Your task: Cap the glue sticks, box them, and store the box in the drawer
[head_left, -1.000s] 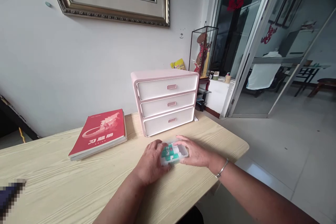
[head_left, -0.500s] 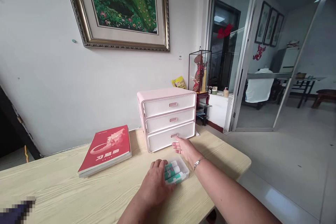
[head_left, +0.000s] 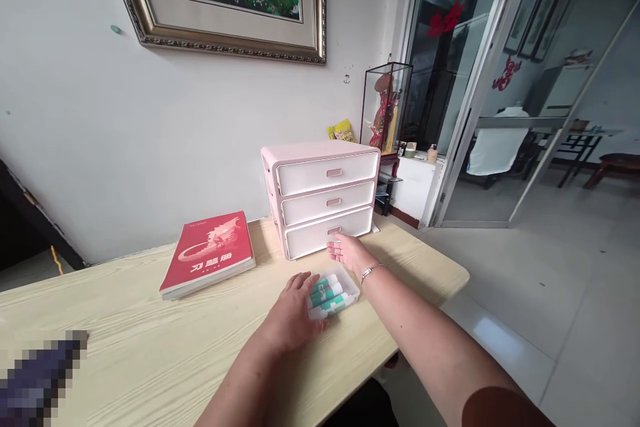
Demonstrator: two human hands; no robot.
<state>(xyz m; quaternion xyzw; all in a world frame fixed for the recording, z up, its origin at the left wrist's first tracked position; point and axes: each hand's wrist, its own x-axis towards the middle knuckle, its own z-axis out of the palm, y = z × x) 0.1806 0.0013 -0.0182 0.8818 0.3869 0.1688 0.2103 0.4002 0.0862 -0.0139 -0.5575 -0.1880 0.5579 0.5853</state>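
Note:
A clear plastic box lies on the pale wood table, holding several green-and-white tubes. My left hand rests against its left side, fingers over the edge. My right hand reaches past the box, with its fingertips at the pull of the bottom drawer. That drawer is closed, as are the two above it, in a pink-and-white three-drawer unit. A silver bracelet circles my right wrist.
A red book lies flat to the left of the drawer unit. Behind the unit stand a glass display case and a yellow packet. A pixelated dark patch covers the lower left corner. The table ends at the right, above a tiled floor.
My right hand has left the box and moved forward to the bottom drawer's pull. My left hand stays at the box. The view has shifted slightly.

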